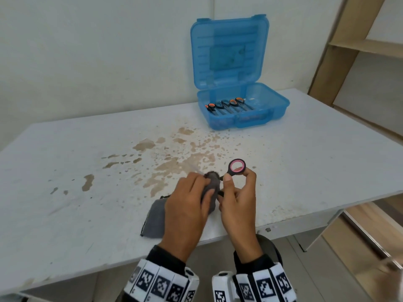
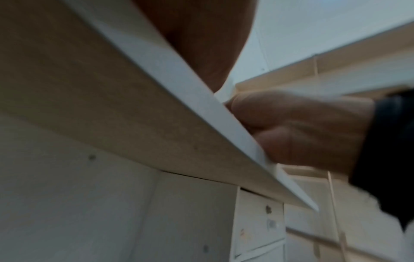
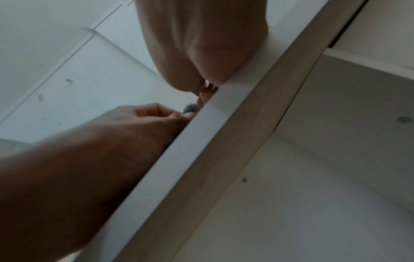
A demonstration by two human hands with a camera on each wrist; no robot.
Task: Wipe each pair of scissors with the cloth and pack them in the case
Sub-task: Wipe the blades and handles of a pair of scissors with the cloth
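My right hand (image 1: 236, 192) pinches a pair of black scissors with a pink-lined ring (image 1: 237, 167) by the handle, near the table's front edge. My left hand (image 1: 189, 199) grips a grey cloth (image 1: 210, 188) bunched around the blades, which are hidden inside it. The cloth's loose end (image 1: 156, 216) lies on the table. Far back stands the open blue case (image 1: 242, 114) with several black and orange scissors (image 1: 224, 105) lying in its tray. The wrist views look up from below the table edge and show only the heels of both hands and a scrap of cloth (image 3: 190, 108).
The white table (image 1: 65, 171) carries brown stains (image 1: 174, 162) across its middle. A wall stands behind it. Wooden shelving (image 1: 359, 46) rises at the right, and the table's front edge (image 1: 283, 225) runs just under my wrists.
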